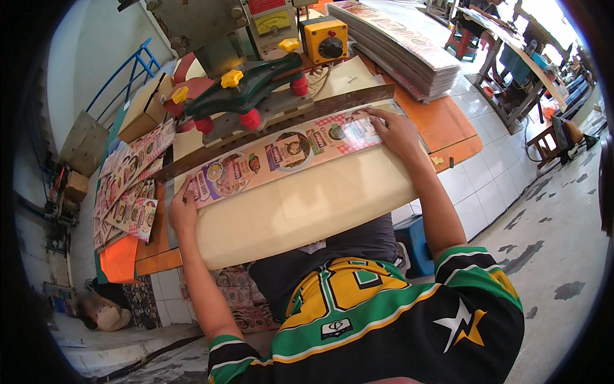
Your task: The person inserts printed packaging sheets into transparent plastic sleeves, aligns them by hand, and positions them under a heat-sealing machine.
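A long, glossy printed sheet [259,163] with food pictures and a red checked pattern lies across the cream work surface [307,201] in front of me. My left hand [183,208] grips its left end, fingers closed at the corner. At the far right end, my right hand [396,133] has its fingers bent and closed on the sheet's edge. The sheet's far long edge runs along a dark metal bar [268,131]. Just beyond the bar stands a machine with a dark green press head [240,96], yellow knobs and red feet.
A thick stack of printed sheets [396,48] lies at the back right. Loose printed strips [131,185] are heaped at the left, near a cardboard box [146,107] and an orange sheet [119,259]. A yellow control box [324,40] sits behind the press. Other people are farther off.
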`<state>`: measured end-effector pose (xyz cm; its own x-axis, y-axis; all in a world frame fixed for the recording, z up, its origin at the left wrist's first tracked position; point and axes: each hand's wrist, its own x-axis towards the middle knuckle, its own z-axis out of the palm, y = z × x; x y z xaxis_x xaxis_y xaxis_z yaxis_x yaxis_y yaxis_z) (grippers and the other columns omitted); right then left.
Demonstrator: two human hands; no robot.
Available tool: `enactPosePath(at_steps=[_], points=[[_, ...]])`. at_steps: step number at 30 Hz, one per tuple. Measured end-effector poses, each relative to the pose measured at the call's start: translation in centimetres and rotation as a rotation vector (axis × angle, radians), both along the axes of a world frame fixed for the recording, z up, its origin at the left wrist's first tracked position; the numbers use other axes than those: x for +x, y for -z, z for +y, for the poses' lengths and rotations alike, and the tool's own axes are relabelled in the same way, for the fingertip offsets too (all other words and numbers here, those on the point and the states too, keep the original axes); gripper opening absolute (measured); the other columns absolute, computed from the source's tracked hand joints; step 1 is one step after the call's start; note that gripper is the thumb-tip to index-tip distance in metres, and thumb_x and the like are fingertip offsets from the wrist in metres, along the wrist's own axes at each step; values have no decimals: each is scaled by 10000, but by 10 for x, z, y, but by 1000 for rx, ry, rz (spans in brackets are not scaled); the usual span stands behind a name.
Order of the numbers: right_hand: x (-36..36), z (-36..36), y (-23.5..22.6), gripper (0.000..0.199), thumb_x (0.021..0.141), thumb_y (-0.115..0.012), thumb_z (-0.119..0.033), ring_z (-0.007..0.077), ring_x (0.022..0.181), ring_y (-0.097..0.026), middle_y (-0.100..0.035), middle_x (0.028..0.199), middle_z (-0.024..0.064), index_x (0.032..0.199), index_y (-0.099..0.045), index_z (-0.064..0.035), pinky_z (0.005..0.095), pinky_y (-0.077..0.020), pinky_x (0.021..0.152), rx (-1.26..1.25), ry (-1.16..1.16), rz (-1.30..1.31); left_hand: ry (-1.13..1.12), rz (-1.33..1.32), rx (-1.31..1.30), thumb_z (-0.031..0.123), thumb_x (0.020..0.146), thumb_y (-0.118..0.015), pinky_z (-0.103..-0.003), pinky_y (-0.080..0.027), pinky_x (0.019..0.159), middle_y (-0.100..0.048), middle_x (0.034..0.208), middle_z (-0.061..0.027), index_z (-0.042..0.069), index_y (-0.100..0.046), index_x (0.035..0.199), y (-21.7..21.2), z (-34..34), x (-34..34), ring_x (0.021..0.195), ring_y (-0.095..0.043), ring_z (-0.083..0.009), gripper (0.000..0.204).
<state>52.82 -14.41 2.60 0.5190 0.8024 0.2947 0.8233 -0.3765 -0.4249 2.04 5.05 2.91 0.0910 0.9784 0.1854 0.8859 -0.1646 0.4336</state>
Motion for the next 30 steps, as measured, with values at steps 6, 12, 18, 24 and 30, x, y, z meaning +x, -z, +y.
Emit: enactPosePath(at_steps=[6, 12, 18, 24, 30], points=[[2, -1, -1, 339, 981, -588, -429, 341, 956, -698, -759, 1026, 114, 1259, -729, -296, 444, -530, 842, 11, -13, 23, 21, -17, 19, 341, 996, -527, -411, -528, 793, -734, 998, -179, 358, -652, 1357, 4, 3, -1, 889, -695, -357, 383], [8, -4, 0, 313, 971, -592, -411, 352, 889, -709, -756, 991, 125, 1231, -740, -318, 460, -547, 807, 61, -9, 1, 50, -25, 24, 353, 1024, -519, -376, -518, 830, -729, 1061, -193, 339, -653, 1367, 6, 6, 4, 964, -703, -339, 369], [11, -9, -3, 314, 969, -596, -412, 355, 898, -707, -752, 1004, 135, 1220, -747, -301, 461, -541, 809, 60, -13, 15, 70, -54, 46, 327, 1010, -517, -391, -520, 823, -725, 1045, -193, 334, -663, 1353, 9, 8, 8, 939, -695, -355, 373], [14, -14, 0, 329, 951, -605, -401, 348, 942, -698, -751, 1016, 143, 1211, -756, -267, 445, -535, 839, 105, -23, 79, 35, -76, -18, 324, 992, -521, -401, -520, 820, -728, 1002, -187, 327, -670, 1345, 2, 5, 16, 901, -694, -353, 383], [14, -13, 0, 342, 942, -603, -412, 345, 913, -696, -749, 961, 145, 1206, -759, -262, 444, -529, 819, 109, -21, 67, 45, -90, 8, 277, 991, -536, -383, -509, 788, -722, 947, -159, 286, -687, 1329, 7, 5, 11, 840, -674, -314, 370]])
